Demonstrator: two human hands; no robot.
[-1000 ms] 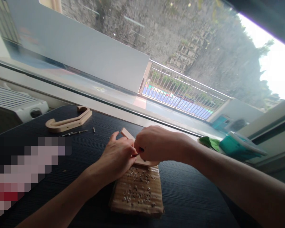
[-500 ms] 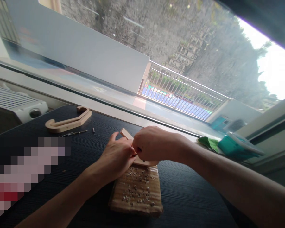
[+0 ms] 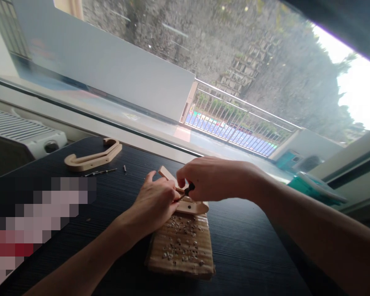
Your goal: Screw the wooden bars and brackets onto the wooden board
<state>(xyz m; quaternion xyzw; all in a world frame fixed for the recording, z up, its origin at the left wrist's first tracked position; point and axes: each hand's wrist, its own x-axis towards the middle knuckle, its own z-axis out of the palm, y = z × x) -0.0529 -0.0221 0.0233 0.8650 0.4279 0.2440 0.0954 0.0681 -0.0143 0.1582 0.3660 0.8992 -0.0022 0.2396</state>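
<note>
Right hand closed, fingertips pinching a small dark-handled tool; the tool tip points down-left at the wood, and the tip itself is hidden by the fingers. Left hand lies just beside it, fingers curled onto a pale flat wooden piece and holding it down, thumb raised. The two hands nearly touch.

The wooden piece is light tan with smooth rounded edges. One narrow end sticks up behind the left hand and the wider end rests on the far edge of a brown corrugated cardboard sheet. Small pale wood chips are scattered over the cardboard.

The cardboard lies on a black wood-grain table. At far left on the table is a curved hook-shaped wooden piece in the same pale wood, with thin metal bits just in front of it. A blurred pixelated patch covers the table's left edge.

Beyond the table are a white ribbed radiator unit at left and a teal plastic box at right. A large window runs behind, showing a metal railing, grey walls and a tree-covered slope outside.
</note>
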